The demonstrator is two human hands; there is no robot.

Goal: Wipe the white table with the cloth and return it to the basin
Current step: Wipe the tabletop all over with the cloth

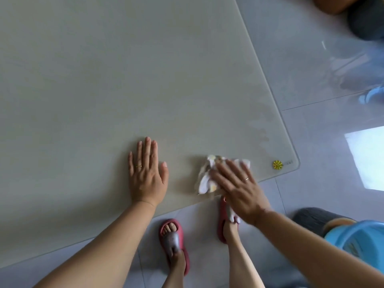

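The white table (124, 80) fills most of the view, its near edge running diagonally below my hands. A crumpled white cloth with yellowish marks (205, 175) lies on the table close to the near right corner. My right hand (239, 188) presses flat on the cloth with fingers spread, covering its right part. My left hand (146, 175) rests flat and open on the bare tabletop, left of the cloth, holding nothing. A blue basin (359, 240) sits low at the right edge, beside my right forearm.
A small yellow sticker (277, 164) marks the table's near right corner. My feet in red slippers (173, 242) stand on the grey tiled floor under the table edge. A dark stool (318, 219) is by the basin; another dark object (365, 19) lies top right.
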